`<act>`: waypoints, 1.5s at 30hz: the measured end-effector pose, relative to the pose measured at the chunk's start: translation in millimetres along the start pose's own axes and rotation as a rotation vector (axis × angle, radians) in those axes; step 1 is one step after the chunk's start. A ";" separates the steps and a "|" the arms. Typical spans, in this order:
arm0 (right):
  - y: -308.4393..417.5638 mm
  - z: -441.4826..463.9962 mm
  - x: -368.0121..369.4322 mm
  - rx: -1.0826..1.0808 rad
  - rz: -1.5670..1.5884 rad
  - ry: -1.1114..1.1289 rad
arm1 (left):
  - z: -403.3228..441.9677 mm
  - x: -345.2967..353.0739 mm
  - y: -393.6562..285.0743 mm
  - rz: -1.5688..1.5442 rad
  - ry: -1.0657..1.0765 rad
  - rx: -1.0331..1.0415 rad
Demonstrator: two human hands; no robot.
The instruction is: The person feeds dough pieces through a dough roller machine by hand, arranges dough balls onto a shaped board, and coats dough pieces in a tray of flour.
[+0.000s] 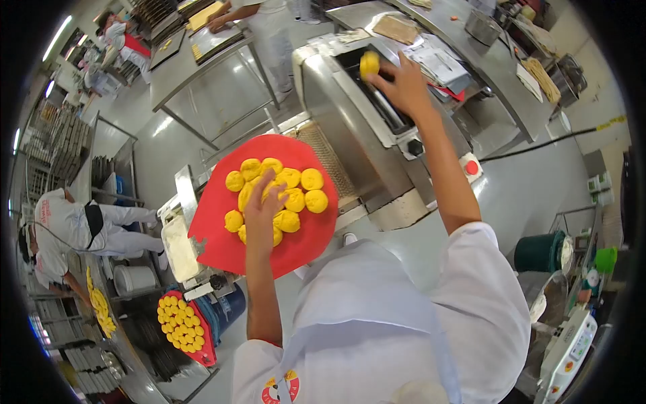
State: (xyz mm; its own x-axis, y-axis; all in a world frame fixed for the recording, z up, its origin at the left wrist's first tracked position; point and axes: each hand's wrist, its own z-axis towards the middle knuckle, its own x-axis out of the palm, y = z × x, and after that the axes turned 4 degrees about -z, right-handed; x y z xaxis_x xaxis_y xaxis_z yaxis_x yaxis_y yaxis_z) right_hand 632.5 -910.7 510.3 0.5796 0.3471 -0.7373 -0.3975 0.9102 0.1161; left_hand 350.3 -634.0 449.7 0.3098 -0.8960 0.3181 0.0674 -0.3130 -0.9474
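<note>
Several yellow dough balls [312, 179] lie on a round red board [222, 161] in front of me. My left hand [264, 205] is over the middle of the board, its fingers spread and touching the balls there; whether it grips one is hidden. At the upper right, my right hand [402, 86] has a yellow dough ball [369, 64] at its fingertips, above the dark opening [390, 111] of a steel machine [346, 114].
A second red board [206, 343] with many dough balls stands at the lower left. Steel tables [165, 91] are at the back. A co-worker [64, 222] bends at the left; others stand behind. A red button [471, 167] is on the machine's right end.
</note>
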 end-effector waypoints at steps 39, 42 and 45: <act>205.1 -49.3 83.2 0.454 1.449 0.424 | -6.9 -237.6 110.1 0.613 -0.440 -0.039; 173.0 -11.5 0.5 0.487 1.494 0.373 | -14.6 -231.2 57.6 0.489 -0.534 0.168; 120.8 35.1 -84.0 0.242 1.215 -0.036 | -29.8 -214.8 -0.1 -0.270 -0.482 0.079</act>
State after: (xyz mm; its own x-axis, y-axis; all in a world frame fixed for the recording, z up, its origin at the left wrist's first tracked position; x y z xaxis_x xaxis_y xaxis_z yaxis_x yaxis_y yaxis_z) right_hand 560.8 -822.0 609.7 -0.0518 0.9975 -0.0475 -0.5512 0.0111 0.8343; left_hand 255.5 -450.9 382.6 0.6691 -0.5364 0.5144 0.2696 -0.4698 -0.8406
